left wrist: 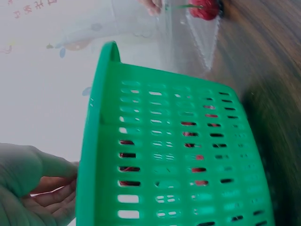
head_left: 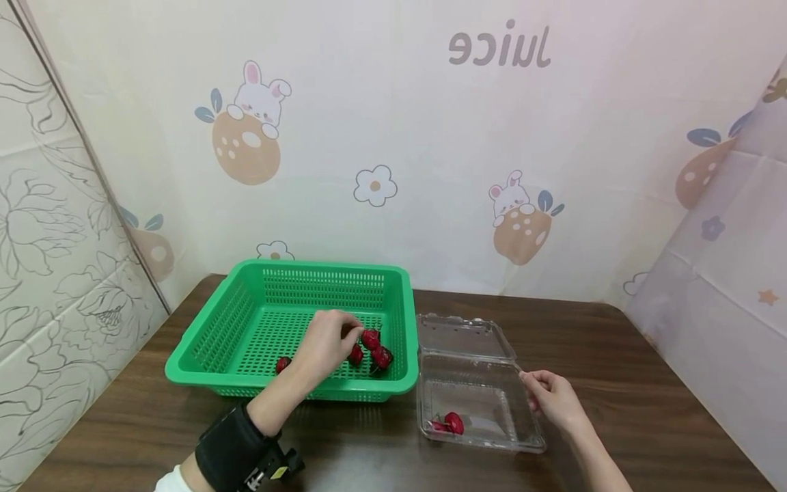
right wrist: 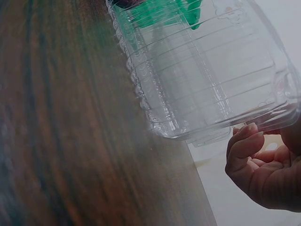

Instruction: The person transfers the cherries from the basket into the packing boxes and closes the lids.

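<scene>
- Head view: my left hand (head_left: 322, 342) is inside the green basket (head_left: 277, 328), at its right end, forefinger and thumb brought together in a pinch on a red fruit (head_left: 370, 339).
- My right hand (head_left: 550, 400) has its fingers curled, gripping the right edge of the clear plastic box (head_left: 476, 396) between thumb and forefinger.
- I'd judge the fruit light and fairly soft, its skin slick and easily bruised, so a gentle fingertip pinch on the sides or by the stem should suit it; a hard squeeze could split it.
- The box looks thin, light and bendy; I'd take it by the rim, as pressing its wall may buckle it. The basket seems stiffer, and its broad rim would give a good hold.
- The fruits are deep red, glossy and small, with dark patches; more fruits (head_left: 381, 357) lie near the one I pinch, and a lone fruit (head_left: 283, 364) sits left of my wrist.
- Two red fruits (head_left: 454, 423) rest in the box's near left corner, at least one with a green stem. The box stands just right of the basket on the brown table (head_left: 356, 451), its lid (head_left: 461, 335) folded back.
</scene>
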The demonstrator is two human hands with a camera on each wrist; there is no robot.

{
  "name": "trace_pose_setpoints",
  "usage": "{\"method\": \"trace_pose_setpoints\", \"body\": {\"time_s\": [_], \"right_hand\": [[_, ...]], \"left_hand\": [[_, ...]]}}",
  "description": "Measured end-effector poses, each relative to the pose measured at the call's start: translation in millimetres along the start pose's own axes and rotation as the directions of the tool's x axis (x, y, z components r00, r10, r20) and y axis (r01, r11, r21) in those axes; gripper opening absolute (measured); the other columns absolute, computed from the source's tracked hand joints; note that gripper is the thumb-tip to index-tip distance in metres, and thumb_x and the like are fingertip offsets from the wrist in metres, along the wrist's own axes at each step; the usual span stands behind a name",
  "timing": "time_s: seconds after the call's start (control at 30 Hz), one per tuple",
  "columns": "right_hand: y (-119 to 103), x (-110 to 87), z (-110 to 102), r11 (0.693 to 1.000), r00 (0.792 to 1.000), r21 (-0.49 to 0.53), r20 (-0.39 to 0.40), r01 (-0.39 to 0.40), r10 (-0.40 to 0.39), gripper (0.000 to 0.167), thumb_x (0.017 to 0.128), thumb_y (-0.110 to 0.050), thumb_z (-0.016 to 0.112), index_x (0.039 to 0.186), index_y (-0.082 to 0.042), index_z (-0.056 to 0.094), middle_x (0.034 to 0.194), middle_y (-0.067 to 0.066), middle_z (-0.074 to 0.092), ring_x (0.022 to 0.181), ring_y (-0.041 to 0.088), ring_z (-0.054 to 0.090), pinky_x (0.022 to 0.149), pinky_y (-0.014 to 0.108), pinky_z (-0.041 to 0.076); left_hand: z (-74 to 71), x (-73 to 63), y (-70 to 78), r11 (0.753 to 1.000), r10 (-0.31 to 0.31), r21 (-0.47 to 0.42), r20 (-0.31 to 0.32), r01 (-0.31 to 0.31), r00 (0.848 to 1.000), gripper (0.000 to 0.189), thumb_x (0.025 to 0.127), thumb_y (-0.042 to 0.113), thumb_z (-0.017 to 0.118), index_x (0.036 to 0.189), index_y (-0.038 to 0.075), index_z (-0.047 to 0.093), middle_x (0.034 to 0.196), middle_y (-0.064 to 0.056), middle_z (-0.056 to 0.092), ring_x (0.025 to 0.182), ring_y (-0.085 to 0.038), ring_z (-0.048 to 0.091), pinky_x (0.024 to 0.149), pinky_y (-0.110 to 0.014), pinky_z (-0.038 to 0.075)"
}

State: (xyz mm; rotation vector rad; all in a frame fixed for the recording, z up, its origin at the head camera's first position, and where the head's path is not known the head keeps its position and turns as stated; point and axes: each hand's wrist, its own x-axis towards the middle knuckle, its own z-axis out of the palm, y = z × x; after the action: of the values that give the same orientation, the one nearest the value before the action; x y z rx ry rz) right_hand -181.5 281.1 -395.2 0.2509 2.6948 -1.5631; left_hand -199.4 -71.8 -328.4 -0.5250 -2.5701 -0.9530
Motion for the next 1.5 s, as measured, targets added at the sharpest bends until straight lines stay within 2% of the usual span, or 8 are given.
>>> {"method": "trace_pose_setpoints", "body": {"time_s": [0.17, 0.33, 0.6, 0.93, 1.13, 1.5], "right_hand": [[2, 0.3, 0, 1.000, 1.000, 0.000, -0.004, 0.002, -0.002, 0.027, 0.093, -0.018, 0.047, 0.095, 0.009, 0.048, 0.060, 0.000, 0.046, 0.050, 0.010, 0.044, 0.045, 0.024, 0.041], [2, 1.0, 0, 1.000, 1.000, 0.010, -0.007, 0.004, -0.004, 0.027, 0.093, -0.018, 0.047, 0.094, 0.009, 0.049, 0.060, 0.000, 0.045, 0.049, 0.010, 0.044, 0.045, 0.024, 0.040], [0, 0.3, 1, 0.999, 0.999, 0.004, -0.011, 0.036, -0.036, 0.025, 0.092, -0.015, 0.047, 0.091, 0.009, 0.049, 0.058, 0.001, 0.045, 0.048, 0.010, 0.043, 0.044, 0.024, 0.040], [2, 0.2, 1, 0.999, 0.999, 0.028, 0.006, 0.047, -0.047, 0.027, 0.092, -0.016, 0.047, 0.092, 0.011, 0.048, 0.060, 0.002, 0.046, 0.047, 0.009, 0.043, 0.044, 0.023, 0.040], [2, -0.2, 0, 0.998, 0.999, 0.036, 0.007, 0.044, -0.044, 0.027, 0.092, -0.016, 0.047, 0.092, 0.011, 0.048, 0.061, 0.002, 0.045, 0.048, 0.009, 0.043, 0.044, 0.023, 0.040], [1, -1.5, 0, 0.999, 1.000, 0.029, 0.006, 0.029, -0.029, 0.027, 0.092, -0.018, 0.048, 0.091, 0.009, 0.048, 0.059, 0.001, 0.046, 0.047, 0.009, 0.043, 0.044, 0.023, 0.040]], "left_hand": [[0.8, -1.7, 6.9, 0.998, 0.030, -0.060, -0.064, -0.034, 0.997, 0.006, 0.079, 0.002, 0.064, 0.080, 0.005, 0.070, 0.074, -0.002, 0.064, 0.060, -0.006, 0.052, 0.055, -0.020, 0.044], [3.4, -4.6, 14.7, 0.990, 0.087, -0.096, -0.124, -0.099, 0.988, 0.005, 0.078, 0.001, 0.065, 0.079, 0.004, 0.069, 0.076, -0.003, 0.064, 0.062, -0.008, 0.055, 0.057, -0.021, 0.046], [9.5, -11.2, 32.0, 0.959, 0.214, -0.135, -0.222, -0.247, 0.951, 0.005, 0.078, 0.001, 0.066, 0.081, 0.003, 0.068, 0.079, -0.003, 0.064, 0.067, -0.009, 0.058, 0.059, -0.019, 0.047], [22.0, -16.2, 52.8, 0.923, 0.290, -0.176, -0.260, -0.341, 0.921, 0.006, 0.075, -0.001, 0.068, 0.080, 0.002, 0.068, 0.075, -0.002, 0.061, 0.064, -0.007, 0.055, 0.055, -0.014, 0.044], [33.9, -18.8, 61.3, 0.896, 0.367, -0.154, -0.270, -0.416, 0.890, 0.007, 0.076, -0.001, 0.067, 0.081, 0.003, 0.067, 0.077, -0.001, 0.061, 0.067, -0.008, 0.057, 0.060, -0.013, 0.045], [62.0, -25.3, 73.0, 0.830, 0.502, -0.105, -0.287, -0.547, 0.816, 0.010, 0.074, -0.003, 0.067, 0.082, 0.003, 0.067, 0.078, -0.002, 0.061, 0.069, -0.008, 0.059, 0.065, -0.010, 0.043]]}}
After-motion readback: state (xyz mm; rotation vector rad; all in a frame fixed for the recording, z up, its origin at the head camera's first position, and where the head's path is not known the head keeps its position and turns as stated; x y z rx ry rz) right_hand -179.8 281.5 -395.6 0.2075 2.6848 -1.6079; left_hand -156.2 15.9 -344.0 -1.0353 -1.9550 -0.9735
